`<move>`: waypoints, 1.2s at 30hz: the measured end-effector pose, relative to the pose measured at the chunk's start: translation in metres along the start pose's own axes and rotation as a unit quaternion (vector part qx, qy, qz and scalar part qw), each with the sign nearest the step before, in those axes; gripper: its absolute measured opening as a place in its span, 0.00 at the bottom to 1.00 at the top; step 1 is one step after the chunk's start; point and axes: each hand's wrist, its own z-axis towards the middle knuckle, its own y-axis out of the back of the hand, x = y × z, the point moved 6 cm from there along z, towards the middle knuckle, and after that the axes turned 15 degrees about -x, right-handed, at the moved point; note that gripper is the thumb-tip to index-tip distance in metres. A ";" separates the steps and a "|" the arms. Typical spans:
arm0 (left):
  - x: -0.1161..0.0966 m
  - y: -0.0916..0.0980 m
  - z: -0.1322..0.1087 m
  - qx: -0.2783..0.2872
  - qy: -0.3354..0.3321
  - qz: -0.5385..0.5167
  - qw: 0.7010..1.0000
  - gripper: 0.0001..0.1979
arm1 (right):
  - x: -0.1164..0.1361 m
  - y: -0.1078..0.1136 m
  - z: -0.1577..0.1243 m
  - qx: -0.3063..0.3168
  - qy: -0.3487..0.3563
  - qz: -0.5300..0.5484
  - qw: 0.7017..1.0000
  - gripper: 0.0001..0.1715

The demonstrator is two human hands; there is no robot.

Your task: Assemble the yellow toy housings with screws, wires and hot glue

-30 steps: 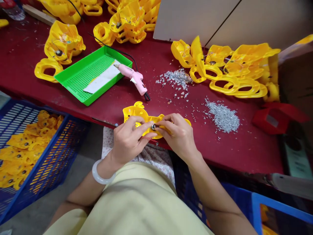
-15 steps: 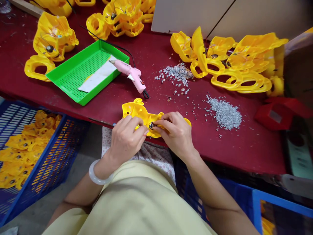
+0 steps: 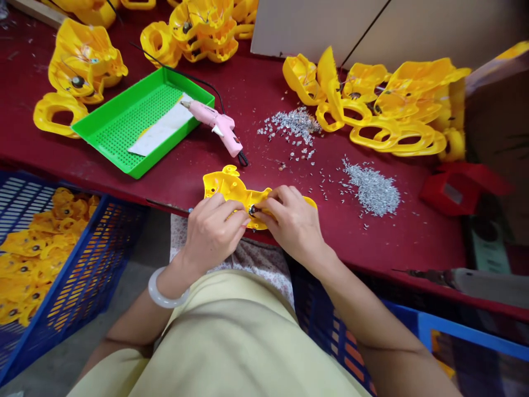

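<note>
A yellow plastic shell half (image 3: pixel 235 188) lies at the table's front edge, its hollow side up. My left hand (image 3: pixel 217 229) is closed at its near rim, the thumb and fingertips pressed together; what they pinch is partly hidden. From the right, my right hand (image 3: pixel 291 220) pinches a small dark round part (image 3: pixel 253 209) inside the shell's middle. The fingers hide most of this part. Beyond the shell lies a pink glue gun (image 3: pixel 219 127), its nozzle resting on the rim of a green tray (image 3: pixel 140 165).
Loose screws (image 3: pixel 374 190) and small shiny washer-like pieces (image 3: pixel 295 125) lie in heaps on the right. Yellow shells (image 3: pixel 413 99) are stacked behind them. A blue crate (image 3: pixel 103 242) of yellow parts stands at lower left. A screwdriver-like tool (image 3: pixel 475 280) lies at the right edge.
The view has shifted slightly, bringing the tool at the right edge further into sight. Both hands stay at the shell, with only slight finger movement.
</note>
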 end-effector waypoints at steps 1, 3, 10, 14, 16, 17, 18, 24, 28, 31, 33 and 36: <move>0.000 0.000 0.000 0.001 -0.001 -0.002 1.000 0.06 | -0.003 0.000 0.000 0.001 -0.017 0.020 1.000 0.07; 0.000 0.000 0.000 0.002 -0.005 -0.009 1.000 0.06 | -0.010 0.003 0.002 -0.015 -0.047 0.039 0.998 0.11; 0.004 -0.001 0.001 -0.001 -0.017 -0.029 0.999 0.06 | -0.012 -0.010 0.027 0.135 0.024 -0.062 0.989 0.21; 0.006 -0.003 0.001 0.006 -0.023 -0.037 0.999 0.07 | -0.005 -0.017 0.041 0.253 0.048 -0.133 0.957 0.17; 0.007 -0.004 0.000 0.006 -0.025 -0.038 0.999 0.07 | -0.002 -0.018 0.047 0.278 0.058 -0.158 0.946 0.18; 0.007 -0.003 0.000 0.005 -0.025 -0.038 0.999 0.07 | -0.001 -0.019 0.049 0.288 0.059 -0.165 0.941 0.18; 0.006 -0.003 -0.001 0.004 -0.024 -0.039 0.999 0.07 | -0.001 -0.020 0.049 0.297 0.060 -0.168 0.938 0.18; 0.018 0.008 0.007 -0.060 0.055 -0.101 0.992 0.06 | -0.002 -0.019 0.041 0.266 0.052 -0.149 0.951 0.20; 0.062 0.021 0.016 -0.114 0.216 0.051 0.968 0.07 | -0.002 -0.020 0.032 0.212 0.043 -0.111 0.970 0.21; 0.092 0.023 0.019 -0.039 0.305 0.117 0.944 0.12 | -0.005 -0.018 0.026 0.161 0.027 -0.064 0.985 0.27; 0.102 0.025 0.021 0.011 0.334 0.091 0.938 0.20 | -0.008 -0.006 0.021 0.096 0.021 -0.025 0.995 0.31; 0.100 0.036 0.032 0.018 0.338 0.051 0.940 0.28 | -0.016 0.038 0.002 -0.081 0.002 0.033 0.996 0.27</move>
